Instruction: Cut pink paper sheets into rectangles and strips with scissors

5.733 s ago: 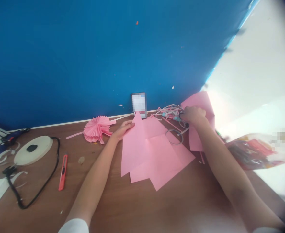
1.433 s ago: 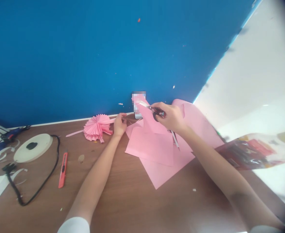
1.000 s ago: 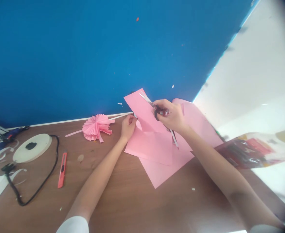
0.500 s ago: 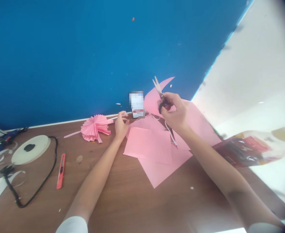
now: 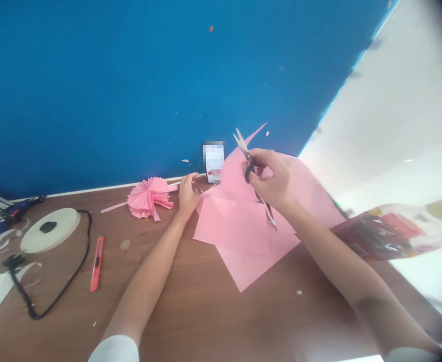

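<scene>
No writing is legible, the small screen (image 5: pixel 214 163) being blurred into blocks.

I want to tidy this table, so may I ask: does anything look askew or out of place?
Yes. The pink sheets overlap at uneven angles, not neatly stacked; a pale scrap lies loose on the brown table; and an orange fleck stands out against the blue wall.

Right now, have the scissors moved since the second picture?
Yes. The black-handled scissors moved rightward and a little upward against the smartphone: then they partly overlapped it, now they're wholly right of it.
</scene>
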{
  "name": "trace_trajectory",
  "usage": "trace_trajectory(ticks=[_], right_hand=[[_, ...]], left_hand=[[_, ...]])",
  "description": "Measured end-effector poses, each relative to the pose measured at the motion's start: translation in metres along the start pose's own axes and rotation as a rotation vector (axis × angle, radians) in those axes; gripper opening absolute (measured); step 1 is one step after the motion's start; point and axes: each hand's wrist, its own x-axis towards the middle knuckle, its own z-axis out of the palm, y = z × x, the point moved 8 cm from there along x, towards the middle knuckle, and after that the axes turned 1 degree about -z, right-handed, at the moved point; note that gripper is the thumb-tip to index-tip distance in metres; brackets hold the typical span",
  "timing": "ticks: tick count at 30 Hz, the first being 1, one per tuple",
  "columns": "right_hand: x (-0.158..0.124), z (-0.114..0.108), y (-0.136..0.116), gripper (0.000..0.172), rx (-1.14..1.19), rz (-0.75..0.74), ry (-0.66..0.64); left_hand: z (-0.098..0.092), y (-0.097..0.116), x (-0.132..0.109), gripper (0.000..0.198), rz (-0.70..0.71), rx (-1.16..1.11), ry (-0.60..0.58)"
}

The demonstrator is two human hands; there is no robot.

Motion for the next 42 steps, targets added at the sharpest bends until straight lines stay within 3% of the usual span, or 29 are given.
trace_trajectory(ticks=[2, 5, 8, 10, 13, 15, 20, 23, 30, 33, 36, 42], right_hand=[[-0.001, 0.002, -0.004, 0.024, 0.046, -0.002, -0.01], [-0.002, 0.002, -0.007, 0.021, 0.192, 0.022, -0.006], [-0.002, 0.006, -0.005, 0.026, 0.381, 0.107, -0.041], [-0.002, 0.01, -0.002, 0.029, 0.486, 0.172, -0.063], [-0.002, 0.017, 0.008, 0.029, 0.575, 0.256, -0.059], [-0.003, 0.024, 0.016, 0.028, 0.599, 0.292, -0.076], [-0.005, 0.043, 0.031, 0.029, 0.58, 0.317, -0.205], [-0.011, 0.052, 0.039, 0.028, 0.487, 0.364, -0.309], [-0.032, 0.072, 0.072, 0.023, 0.109, 0.461, -0.511], [-0.037, 0.08, 0.085, 0.021, 0.086, 0.471, -0.464], [-0.039, 0.082, 0.097, 0.024, 0.158, 0.478, -0.336], [-0.046, 0.076, 0.116, 0.032, 0.474, 0.589, -0.14]], left_hand=[[0.002, 0.002, 0.0, 0.031, 0.009, -0.025, -0.021], [0.005, -0.002, -0.001, 0.015, -0.087, -0.095, -0.051], [0.011, -0.004, -0.002, 0.033, -0.236, -0.312, -0.118], [0.021, 0.001, -0.005, 0.047, -0.344, -0.553, -0.256], [0.038, 0.02, -0.016, 0.074, -0.482, -0.852, -0.598], [0.035, 0.026, -0.019, 0.076, -0.502, -0.904, -0.648], [0.024, 0.023, -0.012, 0.057, -0.44, -1.067, -0.478], [0.025, 0.014, -0.011, 0.052, -0.491, -1.178, -0.356], [0.03, -0.001, -0.013, 0.041, -0.612, -0.971, -0.383], [0.028, -0.005, -0.014, 0.045, -0.601, -0.922, -0.351], [0.029, -0.003, -0.018, 0.046, -0.568, -0.984, -0.333], [0.042, 0.005, -0.029, 0.044, -0.539, -1.07, -0.377]])
